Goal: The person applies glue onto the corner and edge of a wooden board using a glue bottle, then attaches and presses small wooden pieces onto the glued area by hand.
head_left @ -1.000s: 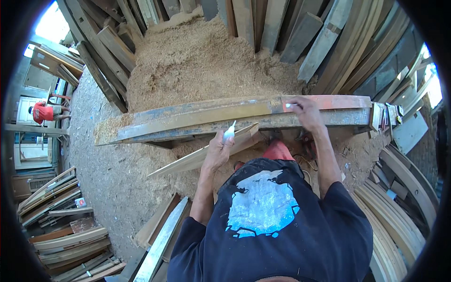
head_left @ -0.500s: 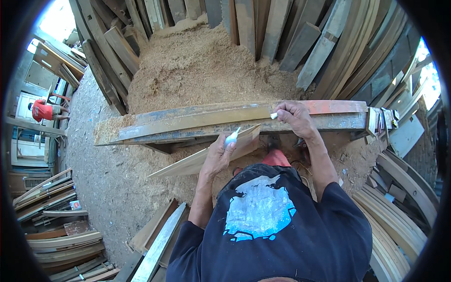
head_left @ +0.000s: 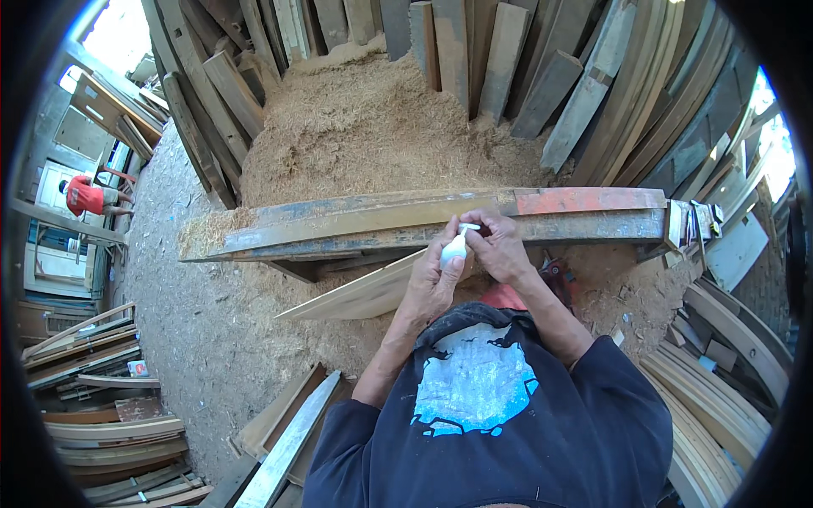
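Observation:
My left hand (head_left: 430, 284) is wrapped round a small white squeeze bottle (head_left: 454, 254) with a narrow nozzle, held upright over the near edge of the bench. Close against it, my right hand (head_left: 502, 251) pinches a small white cap (head_left: 470, 226) at the nozzle tip. Whether the cap sits on the nozzle or just touches it I cannot tell. Below my hands, a thin wooden board (head_left: 356, 295) leans at a slant against the bench, partly hidden by my left hand and arm.
A long narrow wooden bench (head_left: 584, 225) crosses in front of me, with a long wooden strip (head_left: 339, 227) on it. Sawdust (head_left: 364, 135) is heaped behind it. Upright planks (head_left: 504, 63) line the back, and stacked timber (head_left: 110, 432) lies left. A person in red (head_left: 85, 196) is far left.
My two hands have come together. The right hand has brought the cap down and left to the nozzle, while the left has moved right with the bottle.

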`<state>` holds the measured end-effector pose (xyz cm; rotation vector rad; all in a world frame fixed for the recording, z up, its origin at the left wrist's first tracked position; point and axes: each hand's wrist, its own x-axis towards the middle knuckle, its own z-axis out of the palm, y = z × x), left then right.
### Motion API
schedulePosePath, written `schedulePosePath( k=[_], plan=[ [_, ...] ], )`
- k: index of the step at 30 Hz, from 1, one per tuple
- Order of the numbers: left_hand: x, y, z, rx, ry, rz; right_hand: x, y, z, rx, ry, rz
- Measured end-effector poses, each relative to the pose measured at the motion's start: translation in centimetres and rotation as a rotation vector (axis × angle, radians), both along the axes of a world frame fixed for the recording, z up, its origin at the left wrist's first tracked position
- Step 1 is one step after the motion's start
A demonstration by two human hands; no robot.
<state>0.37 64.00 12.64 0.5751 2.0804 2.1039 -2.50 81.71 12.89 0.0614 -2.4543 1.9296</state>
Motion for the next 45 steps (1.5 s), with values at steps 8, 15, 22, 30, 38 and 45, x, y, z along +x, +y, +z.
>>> schedulePosePath(
  k=[8,15,22,30,38,45],
  plan=[
    [2.0,0.2,0.4,0.237,-0.023,-0.006,-0.4,2.5,0.2,0.130,0.011,-0.007],
    [1.5,-1.9,0.9,-0.052,0.023,0.116,0.8,3.5,2.0,-0.429,-0.102,0.205],
    [2.0,-2.3,-0.1,-0.173,-0.209,0.039,0.7,2.7,2.5,-0.346,-0.117,0.219],
    [2.5,1.1,-3.5,0.710,-0.253,0.221,3.5,-3.6,0.7,0.172,0.156,0.215],
    [2.8,0.3,-5.4,0.819,-0.348,0.409,4.2,-4.0,-0.4,0.375,0.068,0.480],
    [2.8,-0.3,-7.2,0.137,-0.413,0.406,3.4,-2.9,-2.4,0.317,0.286,0.126]
  ],
)
